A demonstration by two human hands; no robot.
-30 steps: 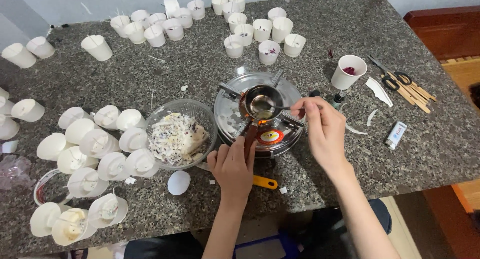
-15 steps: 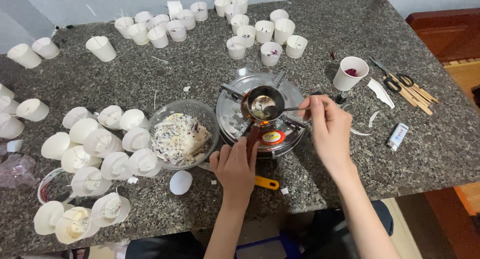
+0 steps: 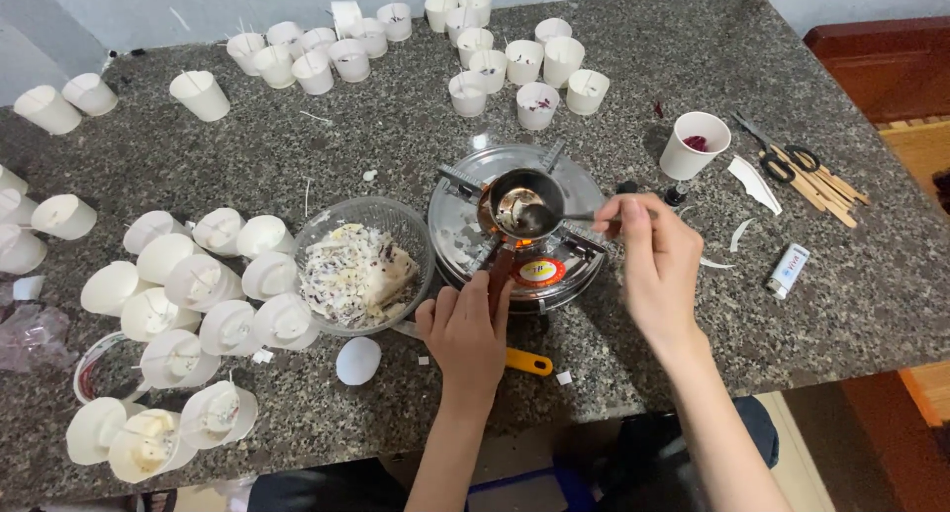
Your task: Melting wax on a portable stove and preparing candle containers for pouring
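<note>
A small metal pot [image 3: 522, 204] with melted liquid sits on a round portable stove [image 3: 522, 237] at the table's middle. My left hand [image 3: 465, 332] grips the pot's handle at the stove's near side. My right hand [image 3: 655, 265] holds a thin metal spoon [image 3: 566, 217] whose bowl dips into the pot. Left of the stove stands a glass bowl [image 3: 362, 266] filled with white wax scraps flecked with purple.
Several white paper cups lie tipped at the left [image 3: 213, 294] and stand upright at the back [image 3: 515, 62]. A cup with red bits [image 3: 693, 144], scissors [image 3: 777, 156], wooden sticks [image 3: 821, 190] and a lighter [image 3: 788, 270] lie right. A yellow-handled tool [image 3: 527, 362] lies near the front edge.
My right hand has shifted slightly right and the spoon now reaches into the pot from the right. The left hand stays on the handle.
</note>
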